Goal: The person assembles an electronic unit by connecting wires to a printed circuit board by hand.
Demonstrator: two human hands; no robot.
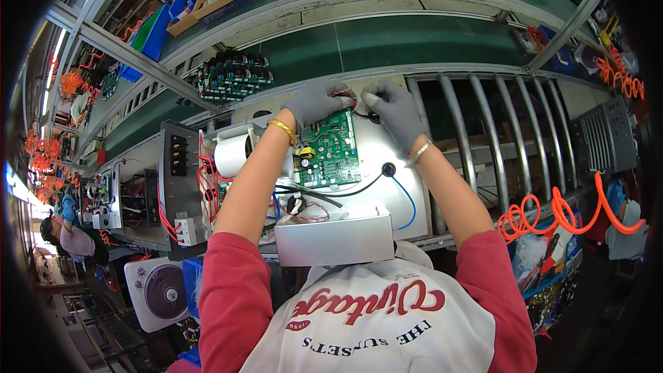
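Observation:
A green circuit board (333, 152) lies on a silver metal panel (387, 204) in front of me. At the board's far edge, my left hand (316, 103), in a grey glove, pinches thin red and black wires (349, 93). My right hand (396, 115), gloved too, is just right of those wires with its fingers closed; what they grip is hidden. Under it, a dark cable end and a black grommet (375, 118) partly show. A second black grommet (389, 169) sits nearer me, with a black cable and a blue wire (413, 200) coming out of it.
A white cylinder (232, 157) and red wires stand left of the board. An upright silver plate (335, 240) is closest to me. Metal rollers (459, 131) run to the right, past a coiled orange hose (552, 217). Stacked circuit boards (235, 76) lie beyond. Another person (76, 235) works far left.

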